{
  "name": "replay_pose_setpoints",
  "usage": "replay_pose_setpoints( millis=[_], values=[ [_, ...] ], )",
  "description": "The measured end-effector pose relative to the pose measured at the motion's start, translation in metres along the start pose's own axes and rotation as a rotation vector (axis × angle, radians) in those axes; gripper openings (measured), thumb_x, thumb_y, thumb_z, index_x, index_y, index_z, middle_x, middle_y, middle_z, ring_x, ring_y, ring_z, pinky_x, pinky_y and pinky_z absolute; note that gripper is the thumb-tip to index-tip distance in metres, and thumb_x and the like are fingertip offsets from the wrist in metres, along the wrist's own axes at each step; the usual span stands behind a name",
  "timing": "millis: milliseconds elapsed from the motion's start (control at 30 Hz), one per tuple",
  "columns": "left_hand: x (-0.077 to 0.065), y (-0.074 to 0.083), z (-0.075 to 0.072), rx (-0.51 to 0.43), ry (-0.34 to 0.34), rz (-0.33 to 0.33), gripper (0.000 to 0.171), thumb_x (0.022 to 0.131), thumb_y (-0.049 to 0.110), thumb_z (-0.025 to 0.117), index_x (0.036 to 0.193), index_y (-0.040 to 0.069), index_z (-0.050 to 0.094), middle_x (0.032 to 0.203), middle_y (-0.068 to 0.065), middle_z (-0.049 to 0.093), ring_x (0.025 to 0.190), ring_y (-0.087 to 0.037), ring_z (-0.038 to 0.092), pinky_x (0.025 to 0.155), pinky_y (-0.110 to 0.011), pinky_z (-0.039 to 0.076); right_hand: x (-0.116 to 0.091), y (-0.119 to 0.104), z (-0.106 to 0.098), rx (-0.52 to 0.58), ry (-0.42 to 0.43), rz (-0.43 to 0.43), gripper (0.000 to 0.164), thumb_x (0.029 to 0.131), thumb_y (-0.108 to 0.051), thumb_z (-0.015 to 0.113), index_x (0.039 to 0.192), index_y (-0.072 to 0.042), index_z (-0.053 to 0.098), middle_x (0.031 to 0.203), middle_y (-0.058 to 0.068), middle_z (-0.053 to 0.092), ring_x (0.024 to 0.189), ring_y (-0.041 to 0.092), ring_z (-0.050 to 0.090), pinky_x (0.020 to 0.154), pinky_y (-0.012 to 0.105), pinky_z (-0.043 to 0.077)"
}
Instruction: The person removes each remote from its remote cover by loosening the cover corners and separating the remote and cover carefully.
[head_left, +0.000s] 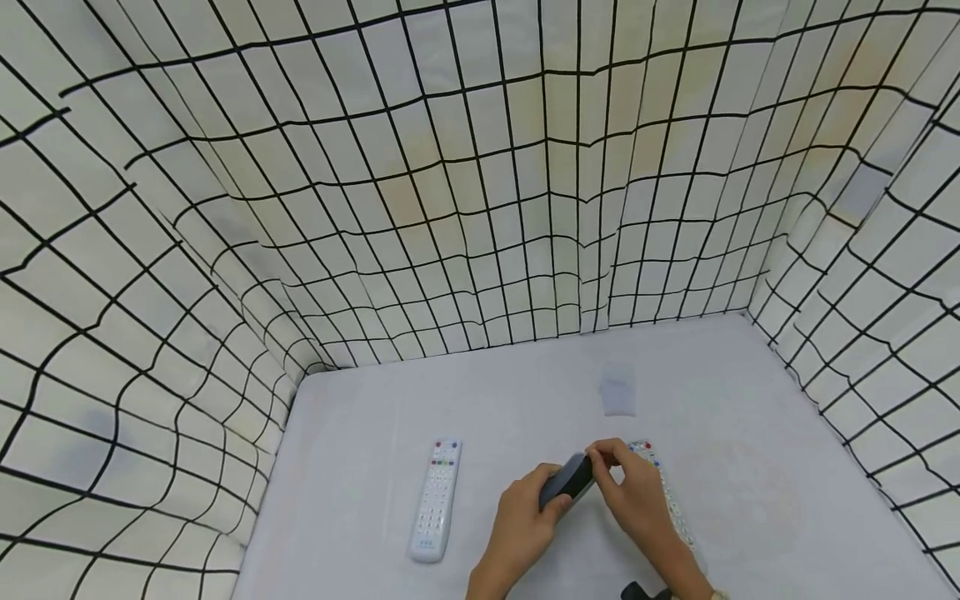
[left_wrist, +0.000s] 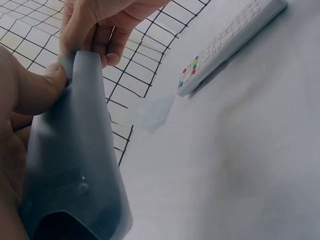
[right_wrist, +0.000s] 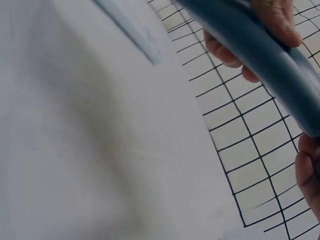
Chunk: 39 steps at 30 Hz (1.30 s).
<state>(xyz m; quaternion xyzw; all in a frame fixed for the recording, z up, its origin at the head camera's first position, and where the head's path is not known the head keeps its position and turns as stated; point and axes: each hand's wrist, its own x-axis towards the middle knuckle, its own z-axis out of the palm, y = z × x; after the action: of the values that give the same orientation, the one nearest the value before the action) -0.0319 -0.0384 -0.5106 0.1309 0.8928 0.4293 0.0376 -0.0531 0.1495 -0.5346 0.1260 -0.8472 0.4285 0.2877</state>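
My left hand grips a long, dark grey remote control with a black section, holding it tilted above the table. At the far end of this remote, the fingertips of my right hand pinch its tip. The left wrist view gives a close look at its smooth, rounded grey shell; no buttons show there. A white remote lies on the table to the left of both hands. Beside my right hand lies another white remote, partly covered by that hand and forearm.
A small translucent packet lies flat on the white table, beyond the hands. Black-gridded white walls enclose the table at the back and both sides. Part of a black object shows at the bottom edge, near the right wrist.
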Motion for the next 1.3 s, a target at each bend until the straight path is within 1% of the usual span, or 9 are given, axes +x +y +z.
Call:
replay_pose_setpoints(
  millis=[100,300,433,567,733,967,1133,1233,1300],
  values=[
    [-0.001,0.0,-0.001,0.005,0.014,0.011,0.031,0.095,0.029,0.074,0.125,0.021,0.069,0.117,0.0,0.078,0.096,-0.008,0.063,0.08,-0.025,0.045,0.002,-0.002,-0.002,0.068,-0.037,0.08,0.021,0.088,0.005,0.078,0.098,-0.012,0.072,0.089,-0.004,0.077,0.078,0.0,0.069,0.071,0.013,0.054],
    [-0.003,-0.001,-0.006,0.048,0.048,0.114,0.031,0.094,0.026,0.075,0.123,0.017,0.072,0.113,0.002,0.079,0.095,-0.008,0.064,0.08,-0.025,0.047,0.005,-0.004,-0.009,0.206,-0.129,0.224,0.01,0.096,-0.001,0.072,0.098,-0.011,0.073,0.094,-0.001,0.078,0.088,-0.002,0.071,0.078,0.022,0.061],
    [-0.004,-0.001,-0.008,0.092,0.098,0.217,0.031,0.092,0.023,0.077,0.121,0.013,0.073,0.11,0.001,0.08,0.094,-0.009,0.067,0.081,-0.026,0.051,0.008,-0.004,-0.014,0.34,-0.191,0.305,0.005,0.1,-0.005,0.067,0.1,-0.005,0.072,0.092,0.005,0.077,0.082,-0.001,0.069,0.072,0.022,0.059],
    [-0.006,-0.001,-0.01,0.104,0.117,0.28,0.031,0.09,0.021,0.078,0.119,0.011,0.073,0.109,0.001,0.08,0.094,-0.01,0.068,0.081,-0.026,0.052,0.01,-0.003,-0.021,0.443,-0.272,0.374,0.011,0.104,-0.01,0.064,0.102,-0.001,0.07,0.089,-0.001,0.075,0.078,0.0,0.066,0.072,0.021,0.056],
    [-0.008,0.0,-0.013,0.073,0.086,0.311,0.031,0.089,0.021,0.078,0.119,0.013,0.073,0.109,0.002,0.079,0.092,-0.007,0.066,0.081,-0.024,0.051,0.01,0.001,-0.028,0.561,-0.364,0.407,0.016,0.105,-0.009,0.061,0.105,0.005,0.068,0.086,-0.013,0.071,0.077,0.0,0.063,0.072,0.022,0.055],
    [-0.01,0.0,-0.018,0.108,0.085,0.395,0.031,0.086,0.017,0.081,0.116,0.012,0.075,0.105,0.001,0.08,0.09,-0.009,0.067,0.081,-0.023,0.052,0.006,0.005,-0.027,0.721,-0.45,0.419,0.022,0.106,-0.005,0.056,0.109,0.017,0.06,0.09,-0.017,0.07,0.082,-0.003,0.064,0.077,0.019,0.056],
    [-0.01,-0.002,-0.02,0.167,0.101,0.448,0.029,0.084,0.018,0.084,0.111,0.013,0.076,0.1,0.004,0.08,0.086,-0.007,0.067,0.081,-0.024,0.052,0.002,0.009,-0.023,0.755,-0.504,0.469,0.025,0.107,-0.007,0.056,0.109,0.018,0.06,0.085,-0.017,0.069,0.079,-0.003,0.062,0.075,0.019,0.056],
    [-0.009,-0.004,-0.018,0.178,0.119,0.451,0.029,0.083,0.019,0.084,0.111,0.014,0.076,0.099,0.004,0.079,0.086,-0.007,0.067,0.081,-0.023,0.051,0.001,0.011,-0.021,0.755,-0.51,0.489,0.025,0.106,-0.008,0.057,0.109,0.016,0.061,0.084,-0.016,0.069,0.078,-0.003,0.062,0.075,0.019,0.056],
    [-0.01,-0.005,-0.017,0.167,0.133,0.433,0.03,0.083,0.019,0.085,0.111,0.014,0.076,0.099,0.004,0.08,0.086,-0.007,0.066,0.08,-0.023,0.051,0.003,0.012,-0.021,0.763,-0.523,0.474,0.024,0.106,-0.008,0.057,0.11,0.016,0.061,0.087,-0.016,0.07,0.08,-0.002,0.063,0.076,0.02,0.057]
  ],
)
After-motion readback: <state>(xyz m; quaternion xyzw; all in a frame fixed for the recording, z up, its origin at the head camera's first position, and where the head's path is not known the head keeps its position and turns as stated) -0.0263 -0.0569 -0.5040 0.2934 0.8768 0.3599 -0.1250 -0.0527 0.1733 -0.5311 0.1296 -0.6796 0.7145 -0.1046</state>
